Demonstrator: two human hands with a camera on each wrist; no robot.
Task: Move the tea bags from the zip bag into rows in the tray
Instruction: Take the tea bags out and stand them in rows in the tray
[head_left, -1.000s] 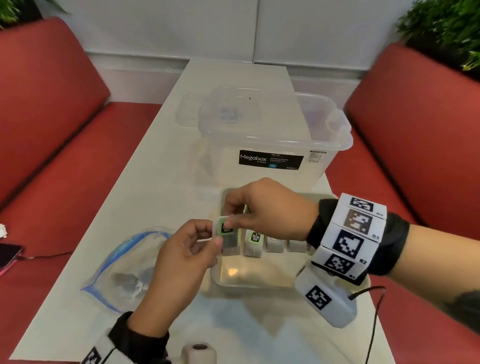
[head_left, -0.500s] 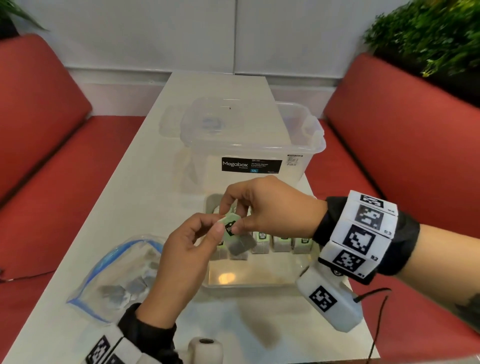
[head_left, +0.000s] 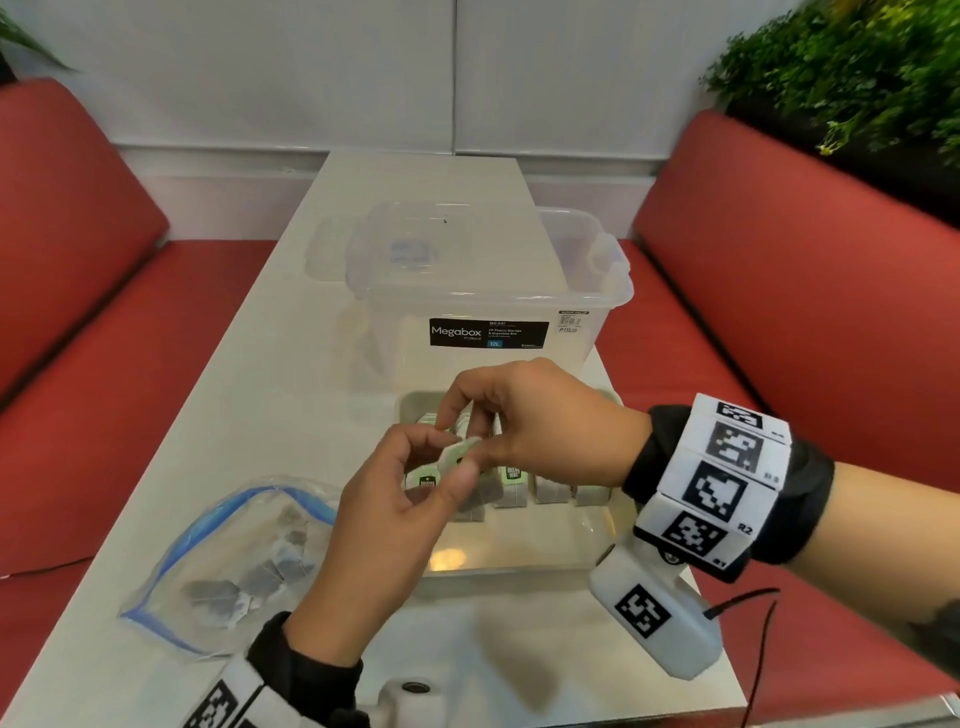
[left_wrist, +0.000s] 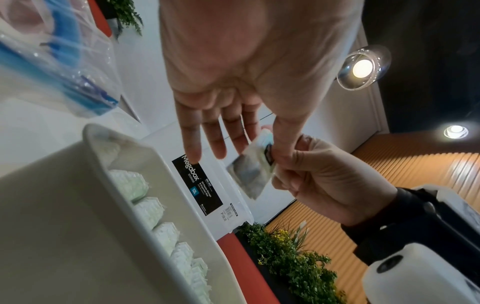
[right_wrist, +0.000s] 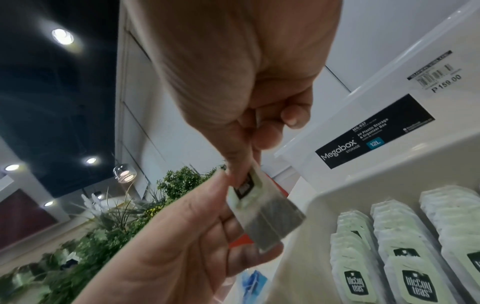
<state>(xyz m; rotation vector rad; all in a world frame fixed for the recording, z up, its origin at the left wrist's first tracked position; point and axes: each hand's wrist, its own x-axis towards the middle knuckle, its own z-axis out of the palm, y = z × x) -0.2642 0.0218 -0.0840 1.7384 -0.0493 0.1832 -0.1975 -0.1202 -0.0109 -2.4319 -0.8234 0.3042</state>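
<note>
Pinching one tea bag (head_left: 460, 453) between them, both hands meet just above the left end of the tray (head_left: 524, 571). The left hand (head_left: 395, 519) has its thumb and forefinger on the bag's green tag end, its other fingers (left_wrist: 217, 144) straight and loosely spread. The right hand (head_left: 535, 421) pinches the same end between thumb and forefinger, its remaining fingers curled in. From the right wrist view the bag (right_wrist: 262, 214) hangs tilted, tag up and dark pouch down, clear of the tray's rim. Inside the tray, a row of tea bags (head_left: 524, 486) stands along the far wall, tags up, side by side; the wrist views show several stacks of them pressed close together. The zip bag (head_left: 234, 556) lies open on the table (head_left: 218, 405) to the left of the tray, just beside it, with more bags loose inside. Behind the tray, touching or nearly so, stands a clear box (head_left: 488, 312) with a black Megabox label. Red benches (head_left: 779, 312) flank the table, and a plant (head_left: 852, 78) sits above the right one.
</note>
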